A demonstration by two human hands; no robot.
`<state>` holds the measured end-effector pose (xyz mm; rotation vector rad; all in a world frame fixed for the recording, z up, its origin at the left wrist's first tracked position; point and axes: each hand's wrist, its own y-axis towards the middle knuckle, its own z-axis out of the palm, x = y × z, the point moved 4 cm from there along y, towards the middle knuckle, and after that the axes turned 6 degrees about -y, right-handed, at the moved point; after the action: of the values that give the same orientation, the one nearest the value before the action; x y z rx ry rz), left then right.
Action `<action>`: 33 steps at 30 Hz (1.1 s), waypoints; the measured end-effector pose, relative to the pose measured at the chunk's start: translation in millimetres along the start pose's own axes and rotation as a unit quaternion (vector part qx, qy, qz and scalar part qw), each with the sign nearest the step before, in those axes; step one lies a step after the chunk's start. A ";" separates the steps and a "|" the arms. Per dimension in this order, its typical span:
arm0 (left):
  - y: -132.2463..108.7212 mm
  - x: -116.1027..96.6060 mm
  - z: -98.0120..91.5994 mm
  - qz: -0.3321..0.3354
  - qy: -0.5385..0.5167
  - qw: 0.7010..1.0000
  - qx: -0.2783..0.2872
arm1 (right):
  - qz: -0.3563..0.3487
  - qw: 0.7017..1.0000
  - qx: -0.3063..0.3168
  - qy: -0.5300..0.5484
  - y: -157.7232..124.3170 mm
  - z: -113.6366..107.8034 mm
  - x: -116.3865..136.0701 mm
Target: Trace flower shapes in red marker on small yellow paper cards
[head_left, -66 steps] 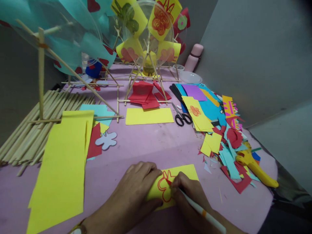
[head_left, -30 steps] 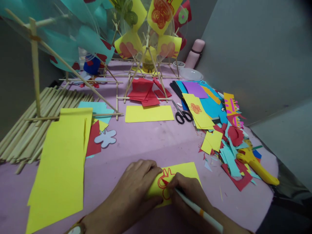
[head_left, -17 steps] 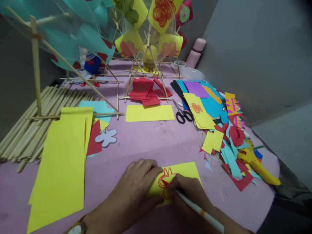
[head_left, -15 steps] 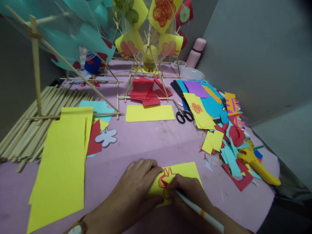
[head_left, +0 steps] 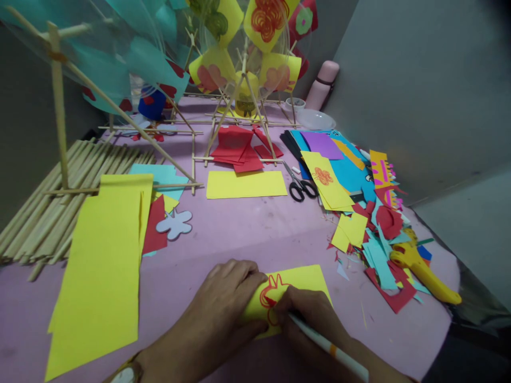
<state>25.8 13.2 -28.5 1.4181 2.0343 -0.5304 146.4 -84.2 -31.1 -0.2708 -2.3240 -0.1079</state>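
A yellow paper card lies near the front edge of the table, with a red butterfly-like outline on it. My left hand rests on the card's left part, thumb below and fingers above, holding it against the table. My right hand is closed around a white marker with an orange band; its red tip touches the drawing. The right hand covers part of the outline.
Long yellow sheets and wooden sticks lie left. Scissors, a yellow strip, paper scraps and a yellow glue gun lie beyond and right. Stick frames with paper wheels stand behind.
The hands and card keep nearly the same place. The marker tip has shifted only very slightly within the drawing.
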 end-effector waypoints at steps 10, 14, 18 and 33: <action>0.5 1.7 0.8 -0.003 -0.001 1.000 -0.002 | -0.004 1.000 -0.004 -0.008 -0.5 1.1 -0.6; -0.1 1.1 0.1 0.001 0.002 1.000 -0.002 | -0.001 1.000 -0.004 -0.008 -0.8 1.2 -1.7; -0.2 1.0 -0.6 -0.003 -0.008 1.000 0.003 | 0.010 1.000 0.002 0.003 -1.6 1.3 -2.6; -0.7 1.5 -2.0 -0.004 -0.013 1.000 0.013 | 0.049 0.999 0.006 0.005 0.1 -7.5 3.9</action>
<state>24.3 15.3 -28.0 1.4106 2.0210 -0.5775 149.0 -84.8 -23.1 -0.3770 -2.2970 -0.0469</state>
